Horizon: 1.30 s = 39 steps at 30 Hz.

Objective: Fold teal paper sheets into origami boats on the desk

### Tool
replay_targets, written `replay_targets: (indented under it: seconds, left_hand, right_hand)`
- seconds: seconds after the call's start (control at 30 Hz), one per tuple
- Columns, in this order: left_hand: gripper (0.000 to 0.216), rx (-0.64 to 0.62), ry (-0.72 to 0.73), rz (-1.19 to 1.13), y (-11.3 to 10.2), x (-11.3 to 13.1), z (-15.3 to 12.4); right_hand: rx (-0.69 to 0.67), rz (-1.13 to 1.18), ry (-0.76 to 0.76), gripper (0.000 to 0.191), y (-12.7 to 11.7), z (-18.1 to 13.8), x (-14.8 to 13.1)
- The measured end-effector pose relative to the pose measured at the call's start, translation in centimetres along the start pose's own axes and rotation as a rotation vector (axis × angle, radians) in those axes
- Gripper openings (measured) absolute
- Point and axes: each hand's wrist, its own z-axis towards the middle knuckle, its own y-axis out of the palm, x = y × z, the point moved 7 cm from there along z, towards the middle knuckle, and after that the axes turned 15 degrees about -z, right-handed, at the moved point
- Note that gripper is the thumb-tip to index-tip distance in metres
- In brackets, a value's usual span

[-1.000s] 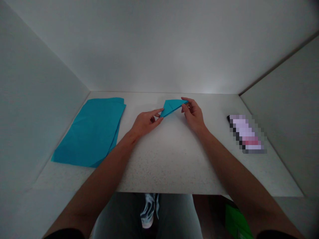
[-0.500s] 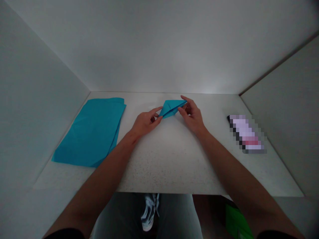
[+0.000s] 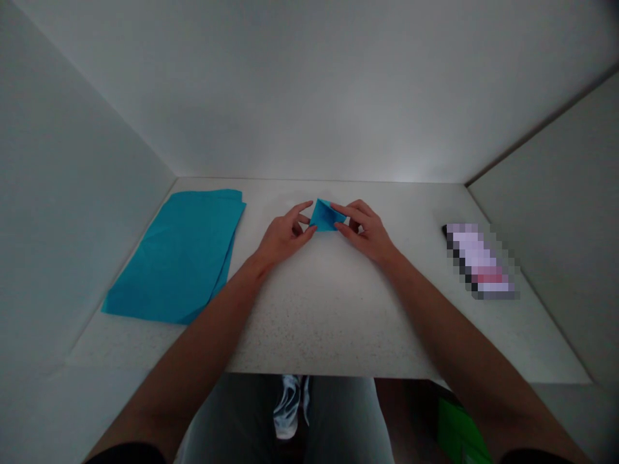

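Note:
A small piece of folded blue paper (image 3: 322, 219) is held between my two hands over the far middle of the white tabletop. It shows a pointed top and a darker, shaded fold on its right half. My left hand (image 3: 289, 231) pinches its lower left corner by the thumb, with the index finger lifted clear of the paper. My right hand (image 3: 365, 227) grips the right side, index finger on the upper edge and thumb at the lower right. The tips of my other right fingers are partly hidden behind the paper.
Larger blue paper sheets (image 3: 176, 258) lie stacked on the left, partly under my left forearm. A phone (image 3: 478, 261) with a pixelated screen rests on the right. White walls border the tabletop (image 3: 319, 322) at the back and sides. Something green (image 3: 459, 428) is below the front edge.
The folded paper has gone from a long, flat diamond to a smaller, more compact shape with an open-looking fold. My right hand has moved left and slightly down, closer to my left hand.

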Motion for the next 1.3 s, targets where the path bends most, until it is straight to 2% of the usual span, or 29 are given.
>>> replay_targets:
  seconds: [0.17,0.37,0.43,0.53,0.63,0.73,0.9,1.13,1.3]
  left_hand:
    - [0.07,0.054,-0.023,-0.139,-0.2,-0.4,0.2]
    - [0.059,-0.029,-0.062,-0.244,0.7,-0.8,0.1]
    - [0.07,-0.065,-0.071,-0.287,1.0,-0.9,0.0]
    - [0.098,-0.094,-0.057,-0.364,1.3,-0.9,-0.1]
    - [0.109,-0.106,-0.024,-0.422,1.3,-0.5,-0.1]
    - [0.099,-0.106,-0.011,-0.409,1.2,-0.1,0.0]
    - [0.05,-0.083,-0.014,-0.25,1.0,0.3,0.1]
    - [0.046,-0.039,-0.012,-0.186,0.5,0.7,0.2]
    - [0.043,-0.072,0.01,-0.25,0.6,0.9,0.4]
  right_hand:
    - [-0.052,-0.024,-0.067,0.041,0.6,-0.2,-0.4]
    - [-0.037,-0.024,-0.04,0.06,0.6,-0.2,-0.6]
    - [-0.019,-0.032,-0.047,0.055,0.6,-0.2,-0.6]
    - [0.012,-0.05,-0.095,0.04,0.5,-0.3,-0.4]
    - [-0.003,-0.06,-0.118,0.035,0.7,-0.3,-0.1]
    - [0.002,-0.065,-0.101,0.032,0.7,-0.3,0.2]
    - [0.009,-0.044,-0.071,0.027,0.5,-0.1,0.3]
    - [0.001,0.066,-0.009,0.029,0.4,0.1,0.1]
    - [0.018,0.119,0.138,0.033,0.5,0.0,1.4]
